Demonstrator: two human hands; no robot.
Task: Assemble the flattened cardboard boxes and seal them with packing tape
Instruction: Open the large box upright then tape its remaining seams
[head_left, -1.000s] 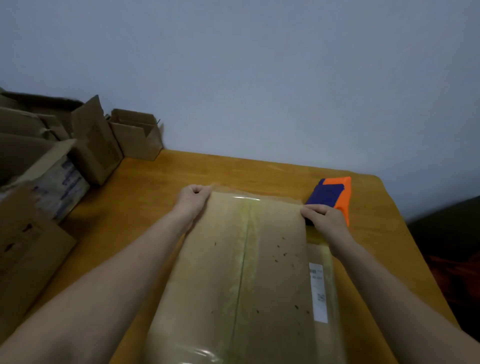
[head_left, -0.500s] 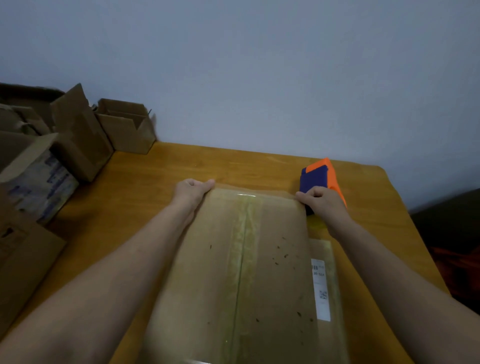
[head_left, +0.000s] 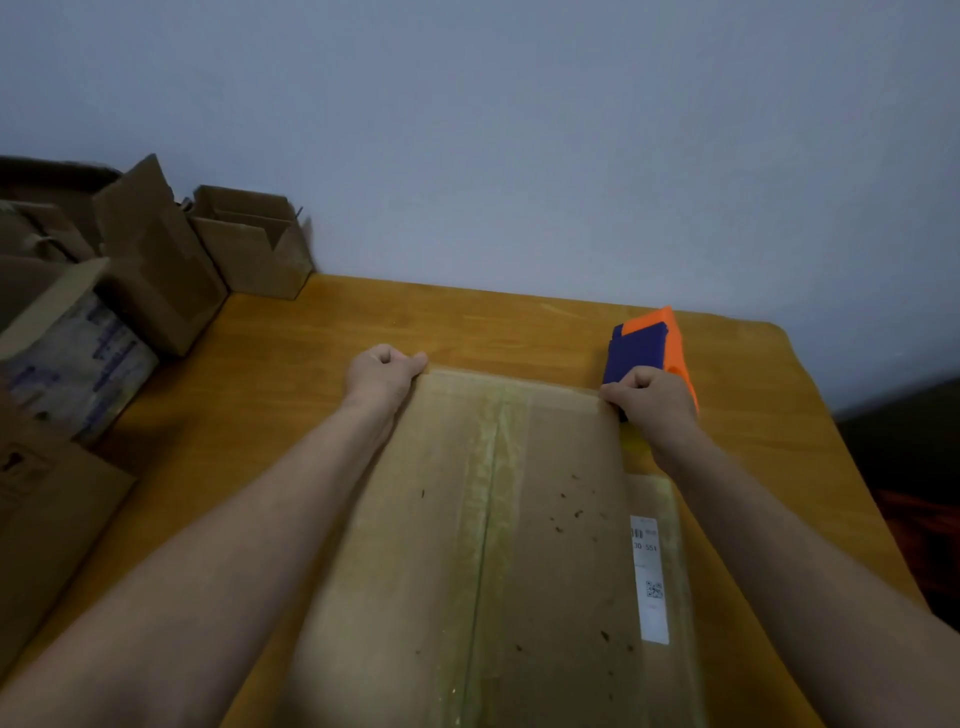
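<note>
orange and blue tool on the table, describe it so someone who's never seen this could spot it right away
Start at the wooden table and look toward its far right corner. Just beyond the right hand, which grips the flat box's far corner, lies the tool. It alone is brightly coloured, orange and dark blue, amid plain brown boxes.

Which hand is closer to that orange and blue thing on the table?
The right hand, gripping the far right corner of the cardboard box, just in front of the orange and blue tool. The left hand grips the far left corner, across the box.
</note>
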